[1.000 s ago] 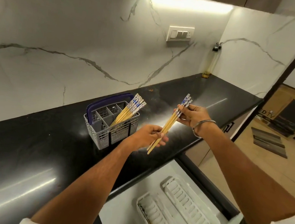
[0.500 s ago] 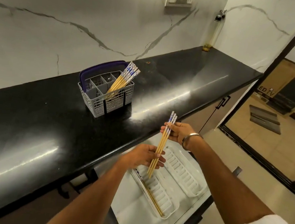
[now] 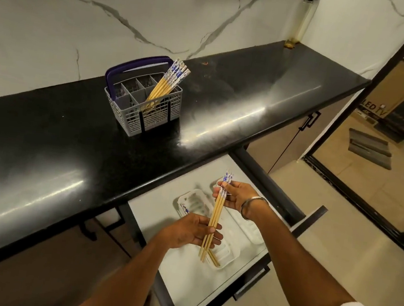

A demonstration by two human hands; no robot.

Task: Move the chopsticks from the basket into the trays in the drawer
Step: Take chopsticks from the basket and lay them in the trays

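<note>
A small bundle of wooden chopsticks (image 3: 216, 213) with blue-and-white patterned tops hangs over the open drawer (image 3: 187, 283). My left hand (image 3: 193, 232) grips the bundle near its plain lower ends. My right hand (image 3: 237, 195) pinches it near the patterned tops. Two white trays lie in the drawer beneath my hands: the left tray (image 3: 191, 198) holds some chopsticks, and the right tray (image 3: 250, 231) is partly hidden by my right arm. The grey basket (image 3: 149, 113) with a purple handle stands on the black counter, with several more chopsticks (image 3: 167, 82) leaning in it.
The black counter (image 3: 68, 151) runs along a marble wall. A tall oil bottle (image 3: 302, 20) stands in the far corner. The drawer's dark front edge (image 3: 250, 286) juts into the tiled floor space. A cabinet door with a black handle (image 3: 309, 120) is to the right.
Both hands have carried the bundle down from counter height to just above the trays in the drawer. The view has tilted downward.
</note>
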